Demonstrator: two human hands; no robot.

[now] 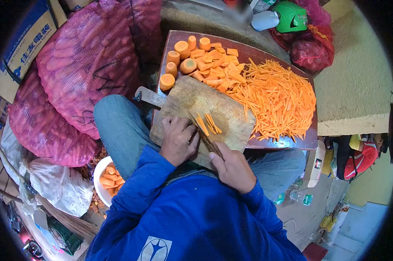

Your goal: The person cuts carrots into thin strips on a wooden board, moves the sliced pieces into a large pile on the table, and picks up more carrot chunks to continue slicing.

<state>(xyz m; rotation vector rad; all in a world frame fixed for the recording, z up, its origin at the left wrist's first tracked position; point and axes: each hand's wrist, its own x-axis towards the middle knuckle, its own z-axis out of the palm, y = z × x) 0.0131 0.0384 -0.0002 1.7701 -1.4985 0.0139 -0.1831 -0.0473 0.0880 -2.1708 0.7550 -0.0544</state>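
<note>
A worn wooden cutting board lies across my lap, its near side under my hands. My right hand is wrapped round the handle of a knife, whose blade points away from me over the board. Beside the blade, my left hand presses down on the board with curled fingers; whatever is under them is hidden. A few cut carrot sticks lie just right of the blade. Beyond the board, a dark red table bears carrot chunks, flat carrot slices and a large heap of carrot sticks.
Pink mesh sacks full of carrots stand at my left. Peeled carrots fill a white basin by my left knee. A red mesh bag and a green helmet-like object sit behind the table. Plastic bottles lie at right.
</note>
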